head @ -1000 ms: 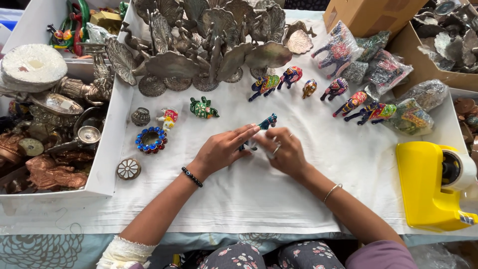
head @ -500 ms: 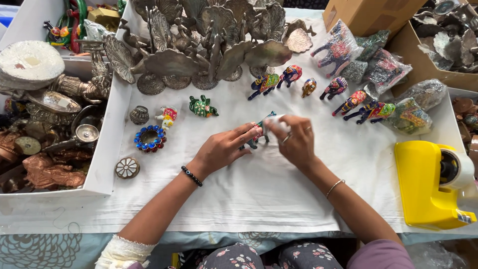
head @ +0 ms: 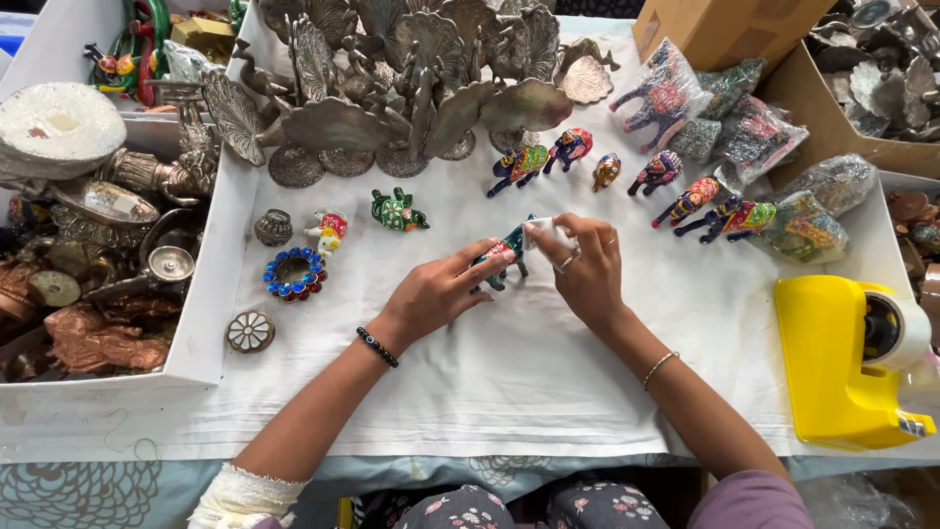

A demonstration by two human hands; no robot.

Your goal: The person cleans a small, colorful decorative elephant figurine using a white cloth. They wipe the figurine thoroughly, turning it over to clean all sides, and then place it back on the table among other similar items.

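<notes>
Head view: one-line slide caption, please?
Left hand and right hand hold a small painted animal figurine over the white cloth.

Head view: single camera, looking steeply down from above (near arm's length) onto cloth-covered table [head: 548, 392]; no second view.

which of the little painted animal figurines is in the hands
The dark green painted figurine, held up between both hands; the other figurines stand on the white cloth.

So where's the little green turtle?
In the head view, the green turtle figurine sits on the white cloth, left of the left hand, between the small white elephant and the metal peacocks.
</notes>
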